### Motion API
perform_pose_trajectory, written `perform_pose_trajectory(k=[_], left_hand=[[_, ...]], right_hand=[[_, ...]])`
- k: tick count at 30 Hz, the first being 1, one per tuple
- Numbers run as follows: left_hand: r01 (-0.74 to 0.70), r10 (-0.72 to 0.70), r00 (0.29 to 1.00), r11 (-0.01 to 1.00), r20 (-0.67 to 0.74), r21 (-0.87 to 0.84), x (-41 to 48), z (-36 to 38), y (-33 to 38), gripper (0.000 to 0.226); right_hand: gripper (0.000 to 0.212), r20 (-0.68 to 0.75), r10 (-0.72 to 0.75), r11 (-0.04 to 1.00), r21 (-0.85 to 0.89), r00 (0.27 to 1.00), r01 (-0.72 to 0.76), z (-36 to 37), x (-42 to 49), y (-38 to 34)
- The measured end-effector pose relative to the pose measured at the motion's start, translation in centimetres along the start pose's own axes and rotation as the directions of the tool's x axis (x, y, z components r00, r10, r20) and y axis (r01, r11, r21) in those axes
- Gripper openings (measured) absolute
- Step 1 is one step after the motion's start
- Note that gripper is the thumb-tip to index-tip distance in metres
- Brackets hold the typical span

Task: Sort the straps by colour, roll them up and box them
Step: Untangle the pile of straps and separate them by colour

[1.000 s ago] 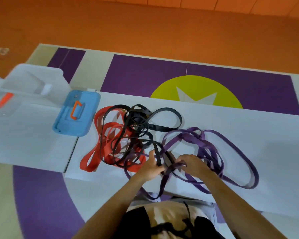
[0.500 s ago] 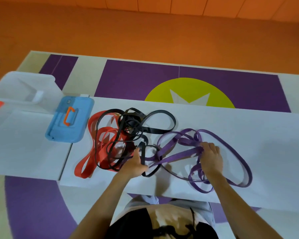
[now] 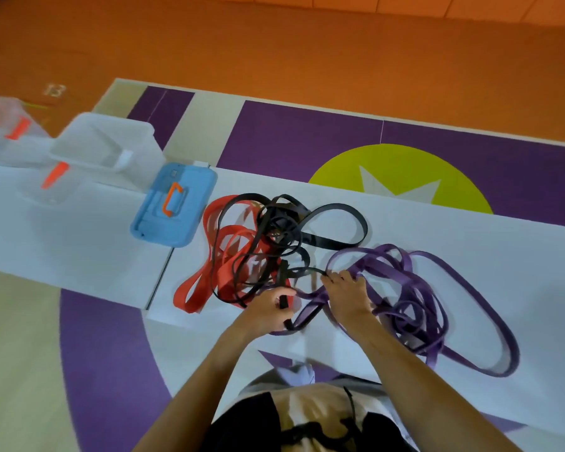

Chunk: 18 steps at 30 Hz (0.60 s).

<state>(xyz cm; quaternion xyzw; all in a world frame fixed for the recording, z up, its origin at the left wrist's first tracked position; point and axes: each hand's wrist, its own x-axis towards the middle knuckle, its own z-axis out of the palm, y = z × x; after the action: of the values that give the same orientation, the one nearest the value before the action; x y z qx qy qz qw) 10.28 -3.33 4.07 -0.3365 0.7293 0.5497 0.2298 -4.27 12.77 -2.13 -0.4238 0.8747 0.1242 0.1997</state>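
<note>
Tangle is the trouble here: just right of the blue lid (image 3: 173,207) on the white surface (image 3: 470,243) lie the red straps (image 3: 193,288). The black straps (image 3: 333,243) are knotted over them on the side away from the lid, and the purple straps (image 3: 408,269) lie farther from the lid again. From where I stand the left hand (image 3: 268,313) is closed round a length of black, nearer me than the lid and to its right. The right hand (image 3: 348,296) lies on the purple loops just beyond it, fingertips at a thin black strand, though I cannot tell whether it pinches anything. Nothing is sorted yet, I'd say. The risk is a hard pull: black seems to thread through both red and purple, so a tug could cinch a knot tighter or drag the red bundle against the lid. The purple loops sit near the front edge, and a jerk might slide some off. The clear box (image 3: 111,141) waits just left of the lid, empty as far as I can see
</note>
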Motion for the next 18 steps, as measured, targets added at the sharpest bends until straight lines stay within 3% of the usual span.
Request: perform_pose_trajectory(k=[4, 6, 8, 11, 13, 18], left_hand=[[0.041, -0.031, 0.994, 0.995, -0.108, 0.088, 0.1, -0.9, -0.4, 0.045], [0.014, 0.030, 0.985, 0.968, -0.172, 0.252, 0.2, -1.1, -0.2, 0.040], [0.002, 0.083, 0.971, 0.935, -0.224, 0.354, 0.4, -1.2, -0.1, 0.031], [0.033, 0.078, 0.956, 0.929, -0.283, 0.369, 1.3, -1.6, -0.6, 0.045], [0.016, 0.099, 0.948, 0.935, -0.303, 0.356, 2.0, -1.8, -0.6, 0.051], [-0.003, 0.126, 0.947, 0.923, -0.294, 0.386, 3.0, -1.7, 0.9, 0.059]], right_hand=[[0.043, -0.061, 0.008, 1.000, 0.023, 0.998, -0.006, -0.9, 0.4, 1.0], [0.023, -0.120, 0.018, 0.974, 0.226, 0.993, 0.010, -0.4, 0.3, 2.9], [0.018, -0.157, 0.095, 0.844, 0.537, 0.983, 0.004, -0.2, -0.6, 5.2], [0.027, -0.126, 0.318, 0.548, 0.833, 0.940, -0.073, -0.2, -2.9, 8.3], [0.029, -0.098, 0.456, 0.417, 0.901, 0.885, -0.115, 0.1, -4.6, 9.9], [0.025, -0.049, 0.649, 0.269, 0.948, 0.759, -0.169, 1.3, -7.8, 12.5]])
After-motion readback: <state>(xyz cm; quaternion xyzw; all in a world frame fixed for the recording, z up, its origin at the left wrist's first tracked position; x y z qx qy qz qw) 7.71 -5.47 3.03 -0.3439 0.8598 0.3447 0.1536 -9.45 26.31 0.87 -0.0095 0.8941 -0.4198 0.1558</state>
